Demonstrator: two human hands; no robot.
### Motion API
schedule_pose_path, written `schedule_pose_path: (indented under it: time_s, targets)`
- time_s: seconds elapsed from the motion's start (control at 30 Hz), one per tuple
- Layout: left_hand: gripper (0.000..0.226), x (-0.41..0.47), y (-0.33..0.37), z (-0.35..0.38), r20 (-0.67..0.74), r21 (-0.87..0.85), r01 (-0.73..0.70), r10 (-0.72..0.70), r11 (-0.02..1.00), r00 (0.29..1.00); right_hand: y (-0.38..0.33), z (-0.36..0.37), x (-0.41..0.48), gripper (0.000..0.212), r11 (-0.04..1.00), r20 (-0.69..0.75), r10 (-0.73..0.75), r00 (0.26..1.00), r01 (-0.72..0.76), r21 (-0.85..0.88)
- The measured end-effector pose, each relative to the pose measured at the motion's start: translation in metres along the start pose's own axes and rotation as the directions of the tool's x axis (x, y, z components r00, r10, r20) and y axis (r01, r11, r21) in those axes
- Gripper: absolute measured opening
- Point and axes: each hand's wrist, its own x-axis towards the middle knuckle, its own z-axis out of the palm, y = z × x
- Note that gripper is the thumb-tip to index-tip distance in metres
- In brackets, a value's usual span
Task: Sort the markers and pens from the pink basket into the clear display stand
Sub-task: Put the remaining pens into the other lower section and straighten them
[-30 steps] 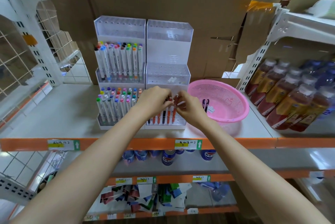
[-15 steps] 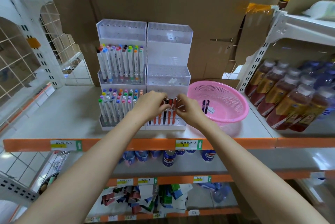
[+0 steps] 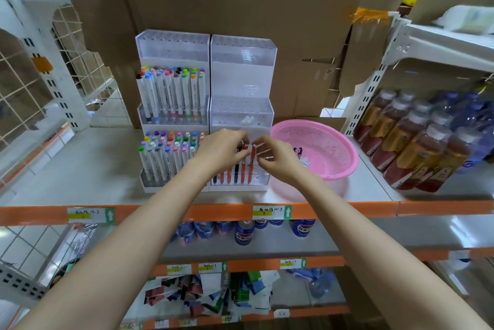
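A clear tiered display stand sits on the shelf, its left half filled with coloured markers. Several orange pens and one black pen stand in the lowest tier of the right half. My left hand curls its fingers over the tops of those pens. My right hand pinches the top of the rightmost orange pen, which stands in its slot. To the right, the pink basket holds two dark pens and a small white tag.
Shrink-wrapped bottles of brown drink crowd the right of the shelf. Cardboard boxes rise behind the stand. The shelf's orange front edge carries price labels. Cans and packets lie on the shelves below.
Both hands stay at the pen row in the lowest right tier, with only small finger shifts; the camera view has drifted slightly.
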Motion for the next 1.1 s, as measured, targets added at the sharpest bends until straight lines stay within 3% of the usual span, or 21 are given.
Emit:
schedule_pose_path:
  time_s: [0.23, 0.5, 0.7, 0.93, 1.0, 1.1]
  targets:
    - [0.030, 0.021, 0.030, 0.002, -0.028, -0.040, -0.080, 0.079, 0.996, 0.996, 0.019, -0.033, -0.007, 0.033, 0.994, -0.103, -0.045, 0.994, 0.034, -0.099]
    - [0.023, 0.061, 0.079, 0.027, -0.009, -0.048, -0.155, 0.154, 0.987, 0.988, 0.072, -0.070, -0.012, 0.036, 0.957, -0.098, 0.119, 0.988, -0.141, -0.252]
    - [0.019, 0.093, 0.107, 0.074, 0.195, -0.151, -0.041, 0.070, 0.988, 0.978, 0.110, -0.082, -0.006, 0.029, 0.952, 0.013, 0.142, 0.990, -0.133, -0.274]
    - [0.027, 0.122, 0.113, 0.121, 0.482, 0.051, 0.055, -0.073, 0.997, 0.873, 0.151, -0.086, 0.023, 0.046, 0.906, 0.239, 0.347, 0.907, -0.258, -0.335]
    - [0.029, 0.126, 0.110, 0.134, 0.525, 0.082, 0.099, -0.127, 0.992, 0.841, 0.160, -0.082, 0.033, 0.050, 0.893, 0.285, 0.362, 0.887, -0.243, -0.379]
    - [0.033, 0.133, 0.106, 0.148, 0.500, 0.092, 0.143, -0.170, 0.985, 0.849, 0.172, -0.074, 0.044, 0.060, 0.882, 0.358, 0.390, 0.848, -0.232, -0.411]
